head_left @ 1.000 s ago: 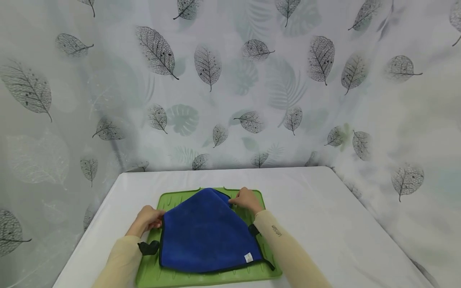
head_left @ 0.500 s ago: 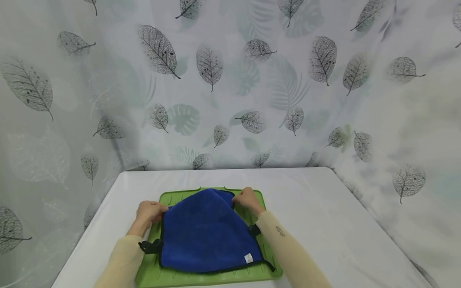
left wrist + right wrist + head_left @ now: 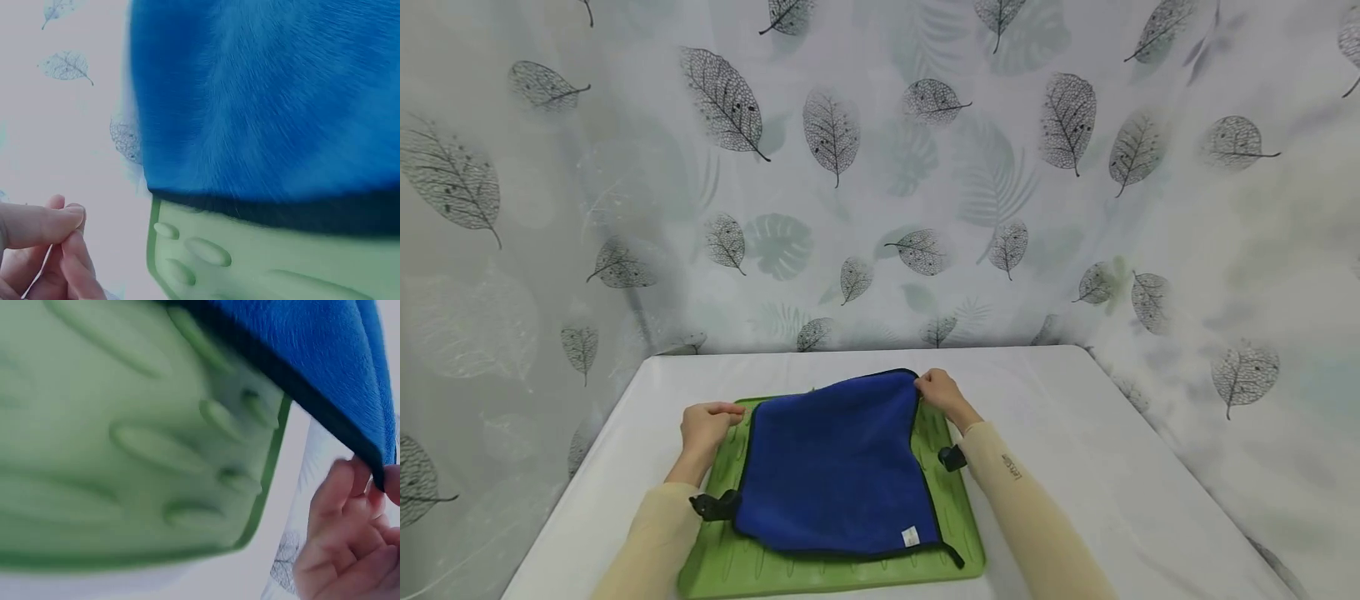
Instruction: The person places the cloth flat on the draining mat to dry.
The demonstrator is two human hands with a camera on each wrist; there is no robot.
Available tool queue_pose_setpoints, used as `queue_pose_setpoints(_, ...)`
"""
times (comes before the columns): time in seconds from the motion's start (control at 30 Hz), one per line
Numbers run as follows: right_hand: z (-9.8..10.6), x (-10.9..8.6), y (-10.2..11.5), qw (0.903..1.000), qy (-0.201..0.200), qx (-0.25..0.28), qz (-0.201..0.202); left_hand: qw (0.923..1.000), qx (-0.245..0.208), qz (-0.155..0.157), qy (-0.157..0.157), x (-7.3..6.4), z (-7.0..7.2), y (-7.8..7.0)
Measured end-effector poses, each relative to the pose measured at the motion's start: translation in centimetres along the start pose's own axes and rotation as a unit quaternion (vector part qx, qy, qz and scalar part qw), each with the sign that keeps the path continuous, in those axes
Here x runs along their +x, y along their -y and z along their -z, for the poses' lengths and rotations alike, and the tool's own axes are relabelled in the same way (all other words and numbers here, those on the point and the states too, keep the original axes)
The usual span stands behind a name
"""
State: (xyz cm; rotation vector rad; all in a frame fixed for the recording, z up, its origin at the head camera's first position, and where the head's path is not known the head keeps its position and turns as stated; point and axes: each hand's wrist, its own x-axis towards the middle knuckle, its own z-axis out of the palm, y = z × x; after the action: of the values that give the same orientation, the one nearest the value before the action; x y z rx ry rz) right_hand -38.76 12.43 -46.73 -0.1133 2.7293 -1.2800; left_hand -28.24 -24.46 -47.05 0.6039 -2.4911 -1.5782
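Note:
A dark blue plush towel with black edging lies over a green tray-like mat, its far right corner raised. My right hand pinches that corner; in the right wrist view the thumb and fingers grip the black-edged tip of the towel. Just left of the towel's far left corner, my left hand hovers by the mat's edge. In the left wrist view the left hand has thumb and fingertips together with nothing between them, apart from the towel.
A white-covered table extends around the mat, mostly to the right. Leaf-printed curtains enclose the back and sides. The towel bears a small white label and a black loop at its near right corner.
My right hand has moved up and right, drawing the folded far corner of the towel outward, so the towel is more spread. The left hand has come off the towel and moved slightly away.

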Motion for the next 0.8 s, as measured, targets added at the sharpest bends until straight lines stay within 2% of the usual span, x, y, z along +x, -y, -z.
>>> queue_pose_setpoints(0.2, 0.4, 0.6, -0.2, 0.9998, 0.003, -0.020, -0.001, 0.9998, 0.011, -0.007, 0.016, -0.1, 0.0, 0.1)
queue_pose_setpoints(0.4, -0.4, 0.5, -0.7, 0.9970, -0.044, -0.064, -0.006, 0.9964, 0.066, -0.013, 0.053, -0.5, -0.2, 0.4)
queue_pose_setpoints(0.5, -0.7, 0.2, -1.1, 0.9952, -0.054, -0.079, -0.019, 0.9932, 0.090, -0.015, 0.071, -0.8, -0.3, 0.8)
queue_pose_setpoints(0.63, -0.8, -0.3, -1.7, 0.9955, -0.045, -0.079, -0.023, 0.9914, 0.090, -0.006, 0.095, -1.6, -0.2, 1.5)
queue_pose_setpoints(0.8, -0.5, -1.3, -2.8, 0.9971, -0.015, -0.074, 0.005, 0.9893, 0.066, 0.019, 0.128, -3.1, 0.2, 2.3)
